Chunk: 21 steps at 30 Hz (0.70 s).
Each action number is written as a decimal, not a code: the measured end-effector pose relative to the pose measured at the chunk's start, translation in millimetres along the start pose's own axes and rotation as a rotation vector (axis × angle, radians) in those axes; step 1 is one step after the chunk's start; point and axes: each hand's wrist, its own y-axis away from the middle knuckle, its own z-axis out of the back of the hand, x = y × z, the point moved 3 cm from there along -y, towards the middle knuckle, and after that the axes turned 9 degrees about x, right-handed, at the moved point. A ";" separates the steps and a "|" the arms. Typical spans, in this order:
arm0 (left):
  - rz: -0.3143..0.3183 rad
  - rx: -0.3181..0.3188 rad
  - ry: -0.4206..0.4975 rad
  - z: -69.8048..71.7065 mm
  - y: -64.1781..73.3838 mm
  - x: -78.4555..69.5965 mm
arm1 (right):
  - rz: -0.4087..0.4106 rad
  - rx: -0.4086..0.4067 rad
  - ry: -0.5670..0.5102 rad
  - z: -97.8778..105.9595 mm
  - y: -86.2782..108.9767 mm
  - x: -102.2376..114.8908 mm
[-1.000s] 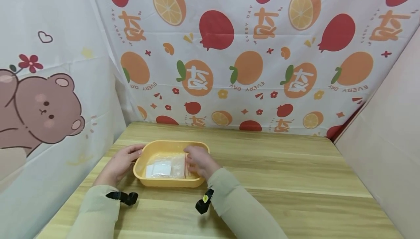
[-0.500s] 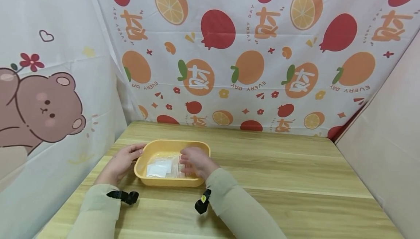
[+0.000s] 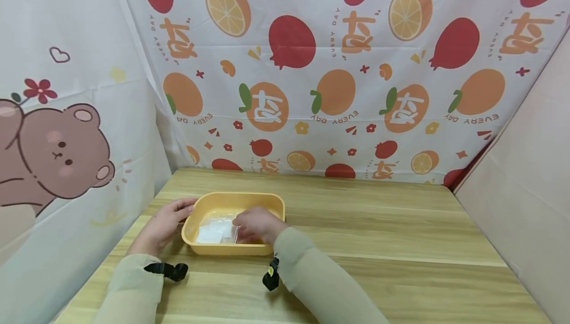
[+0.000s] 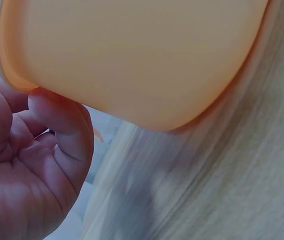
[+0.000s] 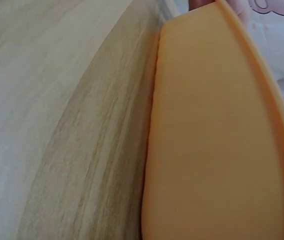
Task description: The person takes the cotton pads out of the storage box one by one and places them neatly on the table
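The fingers of my right hand (image 3: 260,224) are bent down inside the yellow tray (image 3: 227,250); their tips are partly hidden, so I cannot tell whether they pinch the clear bag (image 3: 230,238) or merely touch it. Hazard, in my judgement: if the pinch is too light, slick film could slip from these fingers; if they drag too hard, the bag could crease or shift the white pieces (image 3: 213,231). Second hazard: if the curled fingers of my left hand (image 3: 164,221) relax their grip on the tray's left rim, sideways force from the right could slide it. Position of the bag: directly at my right fingertips, its reddish line just beside them. The white pieces lie farther left of those fingers; whether inside or upon the bag, I cannot tell. The tray walls surround my right fingers. Beneath, the tabletop (image 3: 378,245) carries the tray. Well beyond both sets of fingers hangs the fruit-print cloth (image 3: 334,67).
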 end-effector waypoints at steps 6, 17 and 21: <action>0.010 -0.008 -0.007 -0.9 0.4 -1.6 | -0.014 0.010 0.060 -2.1 -4.1 -3.3; 0.022 -0.019 -0.012 1.4 0.5 -2.2 | -0.051 -0.009 0.185 -6.4 -0.9 1.0; 0.023 -0.019 -0.021 1.3 -0.7 -1.9 | -0.034 -0.014 0.193 -8.0 -0.6 0.1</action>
